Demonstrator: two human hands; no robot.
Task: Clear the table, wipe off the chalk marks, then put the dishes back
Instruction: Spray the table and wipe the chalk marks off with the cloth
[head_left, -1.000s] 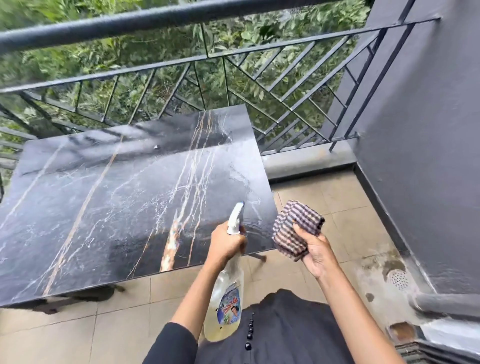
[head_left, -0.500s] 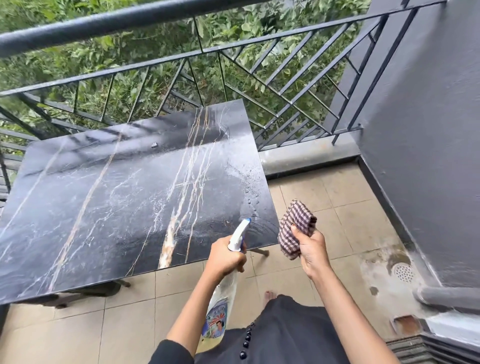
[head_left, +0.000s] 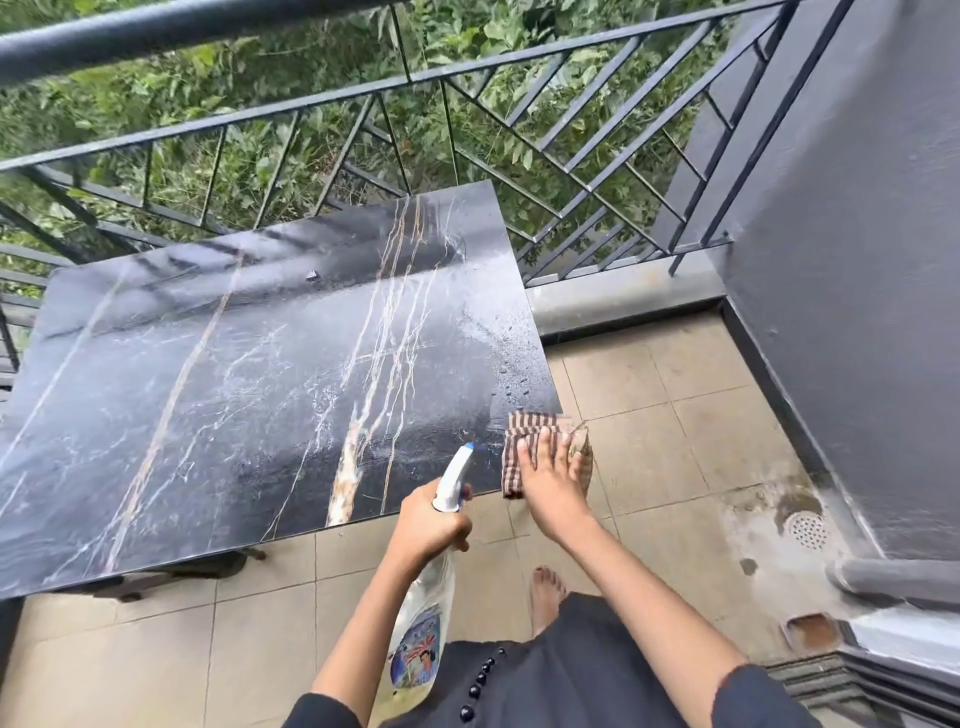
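Note:
A black marble table (head_left: 218, 395) with white and tan veins fills the left and middle of the view; its right side is wet with droplets. My left hand (head_left: 431, 525) grips the neck of a clear spray bottle (head_left: 421, 623), whose white nozzle points up at the table's near edge. With straight fingers, my right hand (head_left: 550, 483) presses flat on a checked brown cloth (head_left: 514, 452) at the table's near right corner. No dishes are in view.
A dark metal railing (head_left: 467, 78) runs behind the table, with green leaves beyond. A grey wall (head_left: 857, 260) closes the right side. The tiled floor has a round drain (head_left: 808, 530) by the wall. My bare foot (head_left: 545, 597) stands below the table corner.
My right hand has brought the cloth down from the air onto the table's near right corner and flattened on it. The left hand still holds the spray bottle near the edge.

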